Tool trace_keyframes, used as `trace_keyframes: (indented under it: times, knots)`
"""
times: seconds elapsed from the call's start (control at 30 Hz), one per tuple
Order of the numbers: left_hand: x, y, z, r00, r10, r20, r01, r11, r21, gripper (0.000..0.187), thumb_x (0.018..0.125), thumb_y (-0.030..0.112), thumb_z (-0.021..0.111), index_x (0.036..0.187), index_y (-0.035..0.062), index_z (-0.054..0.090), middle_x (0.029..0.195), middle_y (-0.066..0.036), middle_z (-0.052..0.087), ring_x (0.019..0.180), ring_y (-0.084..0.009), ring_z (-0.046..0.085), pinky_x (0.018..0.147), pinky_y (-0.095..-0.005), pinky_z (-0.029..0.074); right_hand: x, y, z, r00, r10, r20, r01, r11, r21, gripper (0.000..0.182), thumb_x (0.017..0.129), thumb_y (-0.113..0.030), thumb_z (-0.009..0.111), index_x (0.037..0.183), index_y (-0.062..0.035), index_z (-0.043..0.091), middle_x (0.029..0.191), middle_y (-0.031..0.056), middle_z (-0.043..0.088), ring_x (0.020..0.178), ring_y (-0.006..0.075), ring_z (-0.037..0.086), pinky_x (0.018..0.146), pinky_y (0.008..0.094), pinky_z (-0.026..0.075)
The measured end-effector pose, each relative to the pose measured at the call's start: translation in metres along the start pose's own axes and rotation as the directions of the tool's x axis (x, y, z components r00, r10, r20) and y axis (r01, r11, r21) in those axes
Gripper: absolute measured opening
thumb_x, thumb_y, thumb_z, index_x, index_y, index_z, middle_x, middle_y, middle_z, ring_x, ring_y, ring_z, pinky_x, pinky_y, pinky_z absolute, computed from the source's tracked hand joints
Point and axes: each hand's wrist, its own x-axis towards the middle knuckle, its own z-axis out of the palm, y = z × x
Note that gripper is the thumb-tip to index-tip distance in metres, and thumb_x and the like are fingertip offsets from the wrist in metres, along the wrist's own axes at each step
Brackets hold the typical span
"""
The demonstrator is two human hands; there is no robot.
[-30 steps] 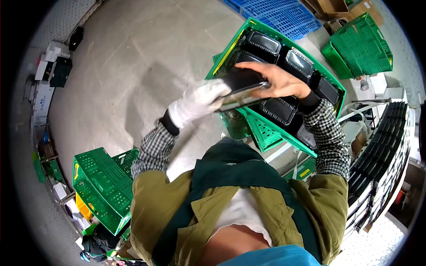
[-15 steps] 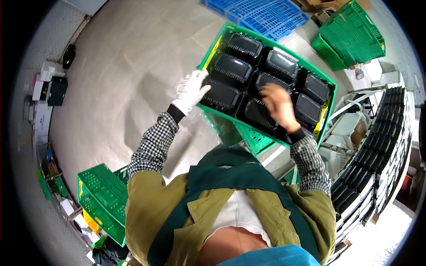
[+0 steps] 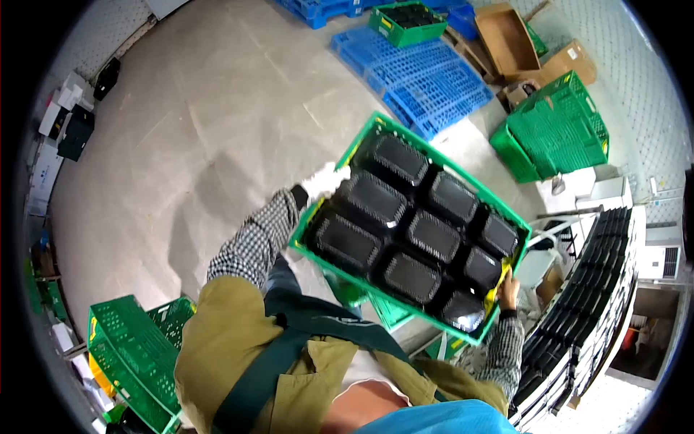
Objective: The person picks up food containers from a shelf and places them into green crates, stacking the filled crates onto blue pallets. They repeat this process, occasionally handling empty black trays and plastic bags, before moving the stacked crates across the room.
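Head view: green crate (image 3: 329, 253), latticed plastic, rectangular, held up in the air in front of the person and tilted. Half a second ago the right hand lay flat on the trays inside and the left hand was spread open at the far corner; both have since moved to opposite rims and the crate has been lifted off the crates beneath it.

Left hand (image 3: 325, 180): white knit glove, closed on the crate's far-left rim. Right hand (image 3: 508, 288): bare, clasping the near-right corner beside a yellow tag; fingers partly hidden by the wall.

Contents: eight trays (image 3: 432, 235), black, ribbed, round-cornered rectangles with glossy clear lids, set in two rows of four, filling the crate.

Surroundings: blue pallets (image 3: 426, 72), slatted plastic, flat on the grey concrete floor (image 3: 181, 130). A second green crate (image 3: 557, 130) stands empty near cardboard boxes (image 3: 510, 36). More green crates (image 3: 134, 358) lie at lower left. Stacks of black trays (image 3: 607, 289) run along the right edge.
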Motion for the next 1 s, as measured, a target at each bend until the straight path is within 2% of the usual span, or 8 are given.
trace_keyframes:
  times: [0.07,0.17,0.47,0.6,0.73,0.9,0.93,1.0]
  knots:
    - [-0.024,0.025,-0.017,0.997,-0.07,0.045,0.072,0.996,-0.051,0.02,0.091,0.028,0.057,0.085,0.0098,0.051,0.051,0.007,0.039,0.036,-0.005,0.035,0.033,-0.0232,0.027,-0.042,-0.024,0.004,0.987,-0.073,-0.141,0.062,0.995,-0.081,0.037,0.094,-0.036,0.048,0.071,-0.0075,0.047,0.051,-0.0009,0.039,0.038,0.0101,0.035,0.036,0.0271,0.026]
    - [-0.049,0.051,-0.067,0.984,0.054,0.169,-0.049,0.998,-0.029,0.024,0.09,0.03,0.059,0.085,0.0084,0.051,0.052,0.006,0.037,0.036,-0.0045,0.035,0.034,-0.0215,0.026,-0.138,-0.09,0.024,0.952,-0.091,-0.291,0.061,0.992,-0.111,0.042,0.093,-0.041,0.048,0.062,-0.0128,0.041,0.048,-0.005,0.035,0.035,0.0084,0.032,0.034,0.0251,0.024]
    - [-0.044,0.101,-0.288,0.972,-0.06,0.226,0.076,0.995,-0.063,0.036,0.082,0.04,0.067,0.077,0.0063,0.054,0.053,0.002,0.043,0.037,-0.0069,0.037,0.033,-0.0223,0.029,-0.248,-0.186,0.178,0.973,0.086,-0.214,-0.093,0.995,-0.022,0.041,0.089,-0.044,0.055,0.066,-0.0113,0.046,0.046,-0.0046,0.037,0.032,0.0092,0.036,0.031,0.025,0.024]
    - [-0.01,0.114,-0.372,0.987,-0.022,0.156,-0.005,0.986,0.168,0.035,0.081,0.039,0.068,0.078,0.0072,0.054,0.054,0.003,0.045,0.04,-0.0067,0.04,0.035,-0.0225,0.032,-0.234,-0.212,0.281,0.979,0.052,-0.195,-0.069,0.994,-0.083,0.037,0.091,-0.041,0.053,0.075,-0.0086,0.047,0.048,-0.003,0.039,0.033,0.009,0.037,0.031,0.0248,0.027]
    - [0.023,0.153,-0.424,0.997,-0.015,0.081,0.001,0.985,0.173,0.032,0.081,0.034,0.069,0.079,0.0079,0.052,0.053,0.003,0.045,0.037,-0.0068,0.037,0.035,-0.0229,0.031,-0.185,-0.25,0.334,0.984,0.031,-0.174,-0.04,0.998,-0.048,0.036,0.091,-0.04,0.05,0.075,-0.0082,0.045,0.047,-0.0029,0.035,0.034,0.0094,0.034,0.032,0.0256,0.026]
    - [0.128,0.197,-0.509,0.997,0.072,-0.034,-0.063,0.976,0.208,0.027,0.079,0.029,0.07,0.078,0.007,0.054,0.054,0.003,0.047,0.04,-0.0067,0.042,0.037,-0.023,0.034,-0.104,-0.385,0.425,0.991,-0.015,-0.131,0.001,0.994,-0.109,0.043,0.091,-0.045,0.05,0.071,-0.0066,0.047,0.048,-0.0029,0.037,0.035,0.0089,0.037,0.033,0.0253,0.029]
    - [0.146,0.211,-0.519,0.991,0.105,-0.086,-0.08,0.965,0.249,0.025,0.079,0.027,0.069,0.077,0.0071,0.054,0.055,0.003,0.047,0.042,-0.0068,0.043,0.037,-0.0233,0.035,-0.066,-0.391,0.441,0.969,-0.202,-0.145,0.171,0.964,-0.201,0.044,0.091,-0.046,0.048,0.071,-0.0071,0.046,0.049,-0.0023,0.039,0.035,0.0091,0.037,0.033,0.0252,0.029]
    - [0.184,0.243,-0.554,0.985,0.12,-0.128,-0.087,0.966,0.243,0.021,0.078,0.024,0.068,0.076,0.0082,0.055,0.057,0.004,0.047,0.044,-0.0069,0.043,0.039,-0.0239,0.035,-0.023,-0.455,0.478,0.987,-0.135,-0.087,0.13,0.989,-0.068,0.044,0.092,-0.046,0.048,0.07,-0.0073,0.046,0.049,-0.0019,0.039,0.035,0.0093,0.038,0.033,0.0255,0.028]
